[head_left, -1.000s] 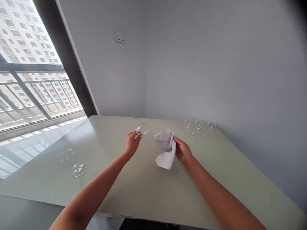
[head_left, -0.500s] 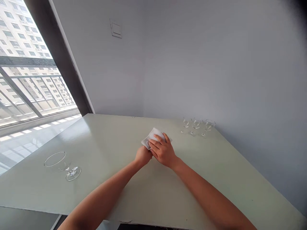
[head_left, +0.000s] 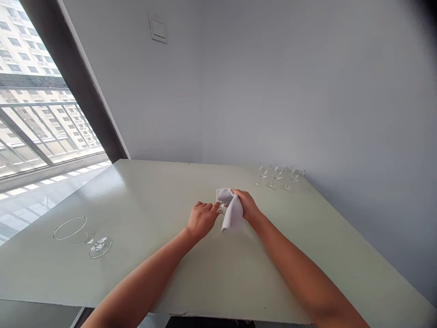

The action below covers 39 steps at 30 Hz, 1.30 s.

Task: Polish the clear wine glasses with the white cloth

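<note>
Near the middle of the pale table, my left hand (head_left: pixel 203 220) is closed on a small clear glass (head_left: pixel 223 208), mostly hidden by fingers and cloth. My right hand (head_left: pixel 246 203) grips a white cloth (head_left: pixel 233 214), which is draped around the glass's far and right sides and hangs down in a fold. A larger stemmed glass (head_left: pixel 99 247) stands at the left of the table. Three small stemmed glasses (head_left: pixel 277 173) stand in a row at the back right.
The table (head_left: pixel 153 282) meets grey walls at the back and right. A window with a railing (head_left: pixel 41 123) is at the left. A light switch (head_left: pixel 158 28) is on the wall. The table's front edge runs below my forearms.
My right hand has moved off the top of my left hand to the right. The cloth has unfolded and hangs down, and part of the glass now shows. The view has shifted slightly.
</note>
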{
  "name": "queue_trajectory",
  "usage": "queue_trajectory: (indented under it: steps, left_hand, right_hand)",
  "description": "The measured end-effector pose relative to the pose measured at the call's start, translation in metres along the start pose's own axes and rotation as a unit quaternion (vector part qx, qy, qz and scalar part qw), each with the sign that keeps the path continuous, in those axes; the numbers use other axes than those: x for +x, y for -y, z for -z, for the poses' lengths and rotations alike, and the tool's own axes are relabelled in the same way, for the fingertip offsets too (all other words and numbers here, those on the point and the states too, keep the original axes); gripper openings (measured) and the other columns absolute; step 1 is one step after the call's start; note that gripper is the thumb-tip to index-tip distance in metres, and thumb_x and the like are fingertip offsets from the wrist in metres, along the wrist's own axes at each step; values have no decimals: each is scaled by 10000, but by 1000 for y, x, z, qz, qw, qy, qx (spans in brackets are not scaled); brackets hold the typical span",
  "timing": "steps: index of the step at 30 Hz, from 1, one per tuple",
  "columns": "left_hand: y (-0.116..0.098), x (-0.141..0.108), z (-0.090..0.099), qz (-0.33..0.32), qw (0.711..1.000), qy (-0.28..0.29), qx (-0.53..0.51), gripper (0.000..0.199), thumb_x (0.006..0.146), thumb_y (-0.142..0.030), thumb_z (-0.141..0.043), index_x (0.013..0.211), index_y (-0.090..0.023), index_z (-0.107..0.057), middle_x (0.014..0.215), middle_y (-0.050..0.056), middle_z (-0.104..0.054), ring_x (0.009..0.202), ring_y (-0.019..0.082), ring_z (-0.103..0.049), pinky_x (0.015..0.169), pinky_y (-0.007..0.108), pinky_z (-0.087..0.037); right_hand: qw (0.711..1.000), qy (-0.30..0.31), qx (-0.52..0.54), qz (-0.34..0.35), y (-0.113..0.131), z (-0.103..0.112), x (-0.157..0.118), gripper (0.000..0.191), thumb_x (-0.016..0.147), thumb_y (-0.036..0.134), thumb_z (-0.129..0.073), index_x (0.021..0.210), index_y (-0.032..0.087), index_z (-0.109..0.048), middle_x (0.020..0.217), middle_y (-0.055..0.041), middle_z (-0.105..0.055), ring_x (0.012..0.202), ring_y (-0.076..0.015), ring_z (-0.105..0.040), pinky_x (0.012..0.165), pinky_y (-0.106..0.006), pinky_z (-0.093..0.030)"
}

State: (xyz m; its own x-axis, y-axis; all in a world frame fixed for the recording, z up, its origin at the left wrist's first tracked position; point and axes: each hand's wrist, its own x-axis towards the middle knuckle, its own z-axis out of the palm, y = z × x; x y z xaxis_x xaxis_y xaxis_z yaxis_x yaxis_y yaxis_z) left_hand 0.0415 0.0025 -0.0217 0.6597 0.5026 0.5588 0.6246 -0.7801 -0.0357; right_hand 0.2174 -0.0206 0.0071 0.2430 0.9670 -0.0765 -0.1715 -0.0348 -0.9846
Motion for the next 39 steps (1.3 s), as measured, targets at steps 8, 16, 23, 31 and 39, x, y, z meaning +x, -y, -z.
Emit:
queue_trajectory:
  steps: [8, 16, 23, 31, 39]
  left_hand:
    - [-4, 0, -3, 125, 991, 19, -39, 413, 817, -176, -430, 1229, -188, -460, 734, 30, -647, 635, 148, -580, 603, 282, -340]
    - [-3, 3, -4, 111, 994, 0, -5, 600, 759, -86, -408, 1342, -107, -270, 832, 65, -619, 722, 182, -556, 676, 320, -342]
    - [14, 4, 4, 42, 995, -54, 71, 595, 760, -24, -361, 1334, -173, -324, 703, 41, -526, 693, 180, -499, 735, 340, -344]
    - [15, 4, 6, 10, 996, -77, 50, 562, 797, -18, -326, 1312, -238, -361, 685, 21, -518, 679, 155, -482, 775, 324, -337]
    - [14, 7, 14, 188, 978, -18, -89, 447, 891, -346, -337, 1306, -179, -320, 759, 12, -593, 719, 150, -542, 738, 301, -361]
  right_hand:
    - [961, -25, 258, -94, -24, -21, -6, 278, 691, 476, -567, 745, 204, -558, 671, -43, -607, 692, -233, -591, 578, -362, -484]
    - [943, 39, 312, -106, -22, -34, -22, 404, 741, 554, -493, 927, 208, -590, 880, -56, -648, 920, -253, -585, 746, -371, -480]
    - [941, 129, 285, -128, -3, -21, -25, 581, 722, 705, -395, 988, 218, -569, 880, -66, -650, 855, -238, -605, 696, -382, -474]
    - [989, -8, 136, -58, 7, 8, -7, 218, 612, 348, -661, 641, 170, -538, 548, 25, -532, 510, -119, -503, 523, -257, -409]
    - [983, -133, 109, 58, 23, 35, 7, 180, 569, 177, -588, 544, 197, -411, 468, 74, -376, 444, -76, -372, 434, -212, -298]
